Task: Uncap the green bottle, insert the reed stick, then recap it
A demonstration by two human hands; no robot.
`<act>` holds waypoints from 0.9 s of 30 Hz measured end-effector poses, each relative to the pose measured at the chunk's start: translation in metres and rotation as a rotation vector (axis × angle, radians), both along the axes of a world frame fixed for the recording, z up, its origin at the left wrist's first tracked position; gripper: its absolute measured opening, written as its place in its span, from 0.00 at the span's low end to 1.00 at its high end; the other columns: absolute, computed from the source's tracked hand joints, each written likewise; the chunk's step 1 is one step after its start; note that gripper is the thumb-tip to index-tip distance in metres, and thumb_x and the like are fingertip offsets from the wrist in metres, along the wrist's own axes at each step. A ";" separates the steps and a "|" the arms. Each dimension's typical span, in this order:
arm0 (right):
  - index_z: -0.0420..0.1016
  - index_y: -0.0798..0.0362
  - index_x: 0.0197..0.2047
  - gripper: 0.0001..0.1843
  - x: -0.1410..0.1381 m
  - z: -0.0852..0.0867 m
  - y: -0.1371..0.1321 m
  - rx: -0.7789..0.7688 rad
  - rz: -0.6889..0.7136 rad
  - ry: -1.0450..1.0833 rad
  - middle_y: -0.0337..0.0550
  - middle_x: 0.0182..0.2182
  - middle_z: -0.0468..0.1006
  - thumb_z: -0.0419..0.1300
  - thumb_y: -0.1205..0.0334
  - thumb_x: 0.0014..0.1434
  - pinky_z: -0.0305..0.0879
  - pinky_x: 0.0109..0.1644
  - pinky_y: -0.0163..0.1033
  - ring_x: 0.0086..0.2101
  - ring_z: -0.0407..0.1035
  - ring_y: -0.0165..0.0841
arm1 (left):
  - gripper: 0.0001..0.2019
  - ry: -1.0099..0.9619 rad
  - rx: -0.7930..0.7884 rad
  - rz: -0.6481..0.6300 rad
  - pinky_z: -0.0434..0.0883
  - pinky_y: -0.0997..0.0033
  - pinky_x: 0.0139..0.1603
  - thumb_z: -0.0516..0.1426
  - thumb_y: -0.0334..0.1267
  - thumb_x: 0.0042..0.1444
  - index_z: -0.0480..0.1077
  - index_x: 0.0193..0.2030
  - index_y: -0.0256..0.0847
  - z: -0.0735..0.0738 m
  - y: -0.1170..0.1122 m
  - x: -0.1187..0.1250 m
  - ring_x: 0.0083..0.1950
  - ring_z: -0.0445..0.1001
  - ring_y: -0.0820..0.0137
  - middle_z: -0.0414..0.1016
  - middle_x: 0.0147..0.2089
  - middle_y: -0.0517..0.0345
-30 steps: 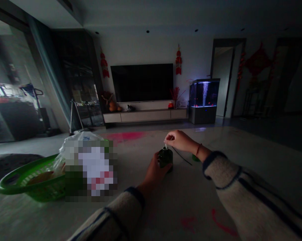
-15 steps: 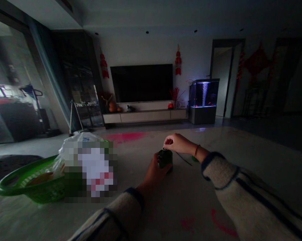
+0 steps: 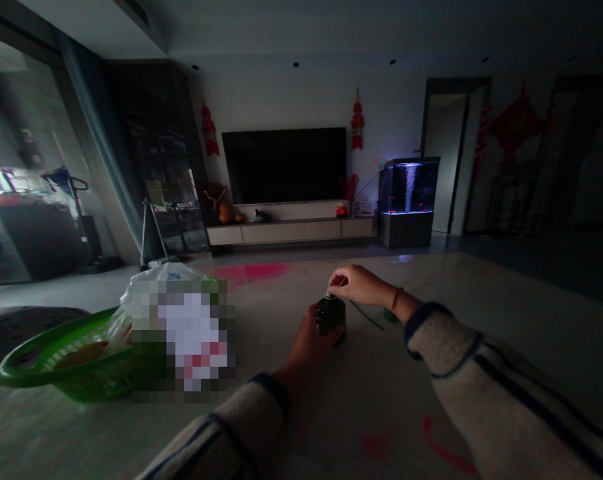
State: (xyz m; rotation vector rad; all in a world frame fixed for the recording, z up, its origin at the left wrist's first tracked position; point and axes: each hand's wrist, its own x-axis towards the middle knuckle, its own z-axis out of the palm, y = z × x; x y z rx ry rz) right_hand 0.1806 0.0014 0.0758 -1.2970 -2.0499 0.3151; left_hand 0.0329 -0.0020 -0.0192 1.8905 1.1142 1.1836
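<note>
My left hand (image 3: 307, 343) is wrapped round a small dark green bottle (image 3: 332, 319), which stands upright on the table. At the bottle's pale neck my right hand (image 3: 355, 283) pinches with thumb and fingertips; what lies between them is too small and dark to make out. To the right of the bottle a thin dark stick (image 3: 367, 316) lies on the tabletop. A small green object (image 3: 391, 315), perhaps a cap, sits by my right wrist and is partly hidden by it.
On the left stands a green plastic basket (image 3: 89, 380) holding a clear plastic bag (image 3: 151, 283), with a blurred white and red package (image 3: 196, 340) beside it. Pink patches mark the pale table (image 3: 291, 427). Beyond are a television (image 3: 286, 165) and a lit fish tank (image 3: 409, 190).
Both hands keep nearly the same place at the bottle. The whole view shifts very slightly to the right.
</note>
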 end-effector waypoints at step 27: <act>0.76 0.58 0.36 0.16 0.026 -0.043 0.018 -0.316 -0.310 -0.757 0.54 0.35 0.76 0.60 0.67 0.40 0.64 0.34 0.34 0.38 0.71 0.40 | 0.31 0.012 -0.019 -0.004 0.65 0.64 0.47 0.60 0.40 0.41 0.54 0.53 0.39 0.001 -0.001 0.002 0.48 0.68 0.64 0.67 0.49 0.48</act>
